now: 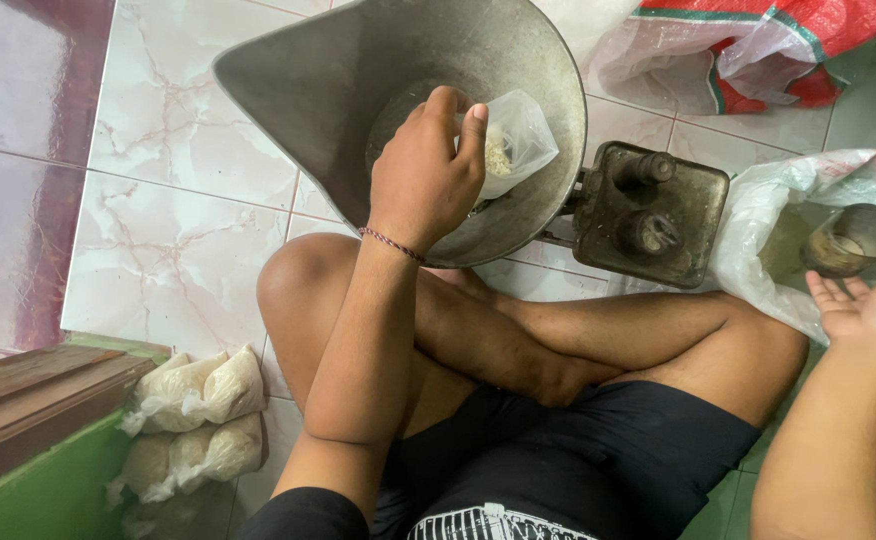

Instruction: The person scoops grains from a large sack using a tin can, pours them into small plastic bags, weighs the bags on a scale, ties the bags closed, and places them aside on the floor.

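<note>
Sitting in the metal pan (358, 90) of a scale (648, 210), a small clear bag (520, 140) of grain is pinched by the left hand (428, 175), fingers closed on its top. The right hand (868, 305) hovers open, fingers apart, beside a cup (843, 245) in a white sack (768, 215). Filled bags (198, 415) lie on the floor (178, 180).
</note>
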